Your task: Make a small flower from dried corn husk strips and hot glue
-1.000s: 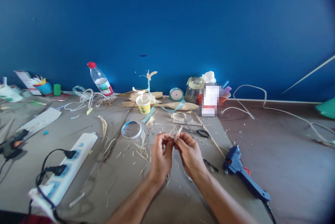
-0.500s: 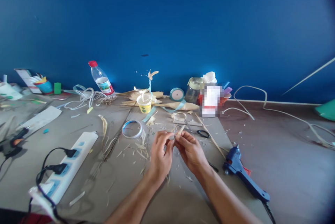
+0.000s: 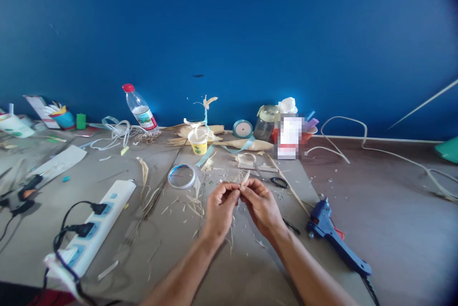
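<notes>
My left hand (image 3: 220,210) and my right hand (image 3: 263,207) meet fingertip to fingertip above the table, both pinched on a small pale strip of dried husk (image 3: 244,179) that sticks up between them. Thin husk shreds (image 3: 189,206) lie scattered on the grey table under and to the left of my hands. A blue glue gun (image 3: 334,239) lies to the right of my right wrist. A roll of tape (image 3: 181,176) lies flat just beyond my left hand.
A white power strip (image 3: 96,227) with black plugs lies at the left front. At the back stand a water bottle (image 3: 139,108), a yellow cup (image 3: 198,143) holding a twig, a ribbon spool (image 3: 242,128) and a glass jar (image 3: 266,122). White cord (image 3: 361,146) runs along the right.
My hands stay pinched on the husk strip and have barely shifted. The view has drifted slightly to the left.
</notes>
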Demonstrator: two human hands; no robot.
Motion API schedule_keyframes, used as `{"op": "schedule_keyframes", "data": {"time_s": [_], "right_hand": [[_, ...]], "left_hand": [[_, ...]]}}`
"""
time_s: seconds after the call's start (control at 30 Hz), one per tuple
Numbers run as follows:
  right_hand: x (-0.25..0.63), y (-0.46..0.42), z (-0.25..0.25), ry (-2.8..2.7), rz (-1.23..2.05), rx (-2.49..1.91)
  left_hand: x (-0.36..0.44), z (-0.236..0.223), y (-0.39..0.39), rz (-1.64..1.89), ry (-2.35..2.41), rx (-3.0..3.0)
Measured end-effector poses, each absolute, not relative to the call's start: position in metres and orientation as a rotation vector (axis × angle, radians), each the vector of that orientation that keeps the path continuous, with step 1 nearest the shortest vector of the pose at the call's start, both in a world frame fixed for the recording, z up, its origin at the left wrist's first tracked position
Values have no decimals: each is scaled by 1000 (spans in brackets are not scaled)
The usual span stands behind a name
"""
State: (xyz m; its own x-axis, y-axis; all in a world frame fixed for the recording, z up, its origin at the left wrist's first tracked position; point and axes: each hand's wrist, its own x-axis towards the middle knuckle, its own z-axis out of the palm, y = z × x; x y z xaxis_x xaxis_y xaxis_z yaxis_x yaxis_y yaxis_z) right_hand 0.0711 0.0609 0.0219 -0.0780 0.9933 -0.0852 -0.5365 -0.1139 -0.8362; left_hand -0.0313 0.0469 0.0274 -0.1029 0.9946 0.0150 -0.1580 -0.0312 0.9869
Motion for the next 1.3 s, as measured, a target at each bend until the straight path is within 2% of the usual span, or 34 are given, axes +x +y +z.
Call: {"op": "schedule_keyframes", "data": {"time_s": [0.37, 0.7, 1.0, 1.3], "right_hand": [[84, 68, 20, -992, 1565, -859], [86, 69, 23, -873, 1756, -738], [79, 63, 21, -896, 1579, -989], [72, 61, 23, -902, 1464, -997]], "left_hand": [[-35, 26, 48, 1299, 862, 720], [-33, 32, 49, 1401, 1059, 780], [-34, 28, 51, 1410, 1163, 785], [-29, 26, 49, 1362, 1072, 901]]}}
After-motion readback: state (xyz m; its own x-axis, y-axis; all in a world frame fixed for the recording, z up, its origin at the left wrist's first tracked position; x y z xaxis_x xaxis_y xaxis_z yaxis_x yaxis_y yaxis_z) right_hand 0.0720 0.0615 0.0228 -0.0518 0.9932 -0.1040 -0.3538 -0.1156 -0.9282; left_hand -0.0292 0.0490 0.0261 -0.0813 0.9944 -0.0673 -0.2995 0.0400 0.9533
